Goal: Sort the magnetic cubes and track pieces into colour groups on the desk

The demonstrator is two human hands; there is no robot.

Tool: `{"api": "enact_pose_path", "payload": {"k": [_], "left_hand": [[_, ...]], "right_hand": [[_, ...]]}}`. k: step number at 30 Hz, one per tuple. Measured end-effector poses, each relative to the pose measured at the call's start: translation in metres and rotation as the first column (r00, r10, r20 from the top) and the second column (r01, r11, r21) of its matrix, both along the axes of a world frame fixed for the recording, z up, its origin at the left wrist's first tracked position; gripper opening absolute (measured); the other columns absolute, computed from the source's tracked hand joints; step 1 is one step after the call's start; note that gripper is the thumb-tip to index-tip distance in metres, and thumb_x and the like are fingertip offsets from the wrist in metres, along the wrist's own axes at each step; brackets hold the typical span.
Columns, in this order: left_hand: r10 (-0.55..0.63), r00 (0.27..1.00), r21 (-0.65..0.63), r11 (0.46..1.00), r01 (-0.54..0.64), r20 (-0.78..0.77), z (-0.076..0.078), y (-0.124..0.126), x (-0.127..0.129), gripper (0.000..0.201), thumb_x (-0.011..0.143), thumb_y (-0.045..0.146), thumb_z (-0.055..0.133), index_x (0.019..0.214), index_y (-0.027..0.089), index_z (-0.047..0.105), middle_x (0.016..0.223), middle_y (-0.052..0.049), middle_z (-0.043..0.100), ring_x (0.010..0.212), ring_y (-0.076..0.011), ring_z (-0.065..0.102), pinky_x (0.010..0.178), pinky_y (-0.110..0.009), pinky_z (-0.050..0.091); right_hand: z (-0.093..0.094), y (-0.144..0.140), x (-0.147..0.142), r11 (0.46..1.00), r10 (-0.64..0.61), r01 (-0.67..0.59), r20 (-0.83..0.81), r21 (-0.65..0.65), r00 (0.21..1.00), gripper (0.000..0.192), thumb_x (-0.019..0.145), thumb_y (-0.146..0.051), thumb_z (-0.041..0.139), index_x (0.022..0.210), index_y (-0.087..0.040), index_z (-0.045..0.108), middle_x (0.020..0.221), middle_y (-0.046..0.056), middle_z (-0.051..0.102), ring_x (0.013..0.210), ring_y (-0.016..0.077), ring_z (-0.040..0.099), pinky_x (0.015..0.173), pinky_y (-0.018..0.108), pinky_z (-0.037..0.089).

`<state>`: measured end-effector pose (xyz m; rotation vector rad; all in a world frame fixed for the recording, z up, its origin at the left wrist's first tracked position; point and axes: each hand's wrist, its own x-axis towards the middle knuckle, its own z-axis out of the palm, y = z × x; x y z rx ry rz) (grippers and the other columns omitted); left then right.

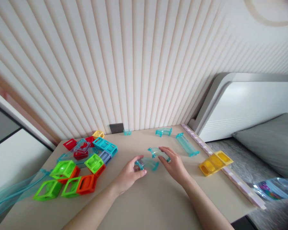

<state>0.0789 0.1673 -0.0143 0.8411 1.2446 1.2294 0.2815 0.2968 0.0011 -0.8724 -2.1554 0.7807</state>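
Two bare hands meet mid-worktop (146, 198), each on one curved, clear teal plastic track piece; the left hand (129, 175) pinches the nearer curved piece (147, 163) between thumb and fingers; the right hand (174, 164) lies flat-fingered over the farther curved piece (156, 151), the two arcs just beside each other; further back lie one more curved track (163, 131), one straight track (186, 144) and one small teal stub (127, 132); a heap of glossy square frames (79, 166), green, orange, red and blue, sits left; one yellow block (216, 163) sits right.
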Motion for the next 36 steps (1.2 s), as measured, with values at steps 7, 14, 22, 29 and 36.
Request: {"api": "enact_pose_path", "payload": {"k": [7, 14, 22, 29, 36], "left_hand": [[0.117, 0.841, 0.276, 0.960, 0.040, -0.529, -0.017, 0.031, -0.009, 0.053, 0.076, 0.025, 0.075, 0.127, 0.023, 0.063, 0.122, -0.012, 0.066, 0.110, -0.0284, 0.063, 0.098, -0.044, 0.050], [0.178, 0.737, 0.363, 0.927, 0.097, -0.652, -0.024, 0.029, -0.018, 0.066, 0.073, 0.027, 0.080, 0.134, 0.026, 0.057, 0.128, -0.011, 0.066, 0.118, -0.0315, 0.061, 0.108, -0.050, 0.042], [0.222, 0.732, 0.368, 0.929, 0.042, -0.644, -0.033, 0.024, -0.016, 0.078, 0.075, 0.030, 0.079, 0.144, 0.024, 0.044, 0.129, -0.013, 0.064, 0.119, -0.0305, 0.060, 0.106, -0.050, 0.044], [0.253, 0.623, 0.395, 0.914, 0.098, -0.740, -0.026, 0.023, -0.015, 0.044, 0.084, 0.031, 0.071, 0.126, 0.025, 0.058, 0.116, -0.010, 0.066, 0.110, -0.0287, 0.062, 0.099, -0.046, 0.049], [0.306, 0.609, 0.436, 0.897, 0.073, -0.731, -0.026, 0.023, -0.010, 0.034, 0.086, 0.030, 0.067, 0.119, 0.024, 0.062, 0.110, -0.011, 0.068, 0.105, -0.0298, 0.064, 0.094, -0.045, 0.052]], "right_hand": [[0.000, -0.004, 0.000, 0.997, 0.069, -0.072, 0.068, 0.041, 0.995, 0.034, 0.094, -0.032, 0.059, 0.128, -0.028, 0.063, 0.125, 0.009, 0.066, 0.116, 0.0268, 0.062, 0.101, 0.043, 0.051], [-0.002, -0.001, -0.009, 0.981, 0.137, -0.157, 0.166, 0.117, 0.977, 0.036, 0.095, -0.032, 0.057, 0.131, -0.030, 0.063, 0.126, 0.009, 0.067, 0.116, 0.0280, 0.060, 0.102, 0.048, 0.047], [0.000, -0.007, -0.025, 0.965, 0.184, -0.224, 0.256, 0.138, 0.949, 0.036, 0.095, -0.029, 0.057, 0.131, -0.029, 0.063, 0.124, 0.010, 0.068, 0.112, 0.0285, 0.061, 0.098, 0.048, 0.047], [-0.006, -0.001, -0.024, 0.969, 0.180, -0.217, 0.272, 0.114, 0.945, 0.036, 0.094, -0.028, 0.057, 0.129, -0.029, 0.065, 0.121, 0.009, 0.069, 0.111, 0.0280, 0.062, 0.098, 0.046, 0.048], [-0.007, -0.004, -0.024, 0.963, 0.211, -0.241, 0.224, 0.118, 0.952, 0.039, 0.094, -0.033, 0.058, 0.133, -0.029, 0.062, 0.128, 0.009, 0.067, 0.118, 0.0293, 0.061, 0.101, 0.049, 0.047]]}}
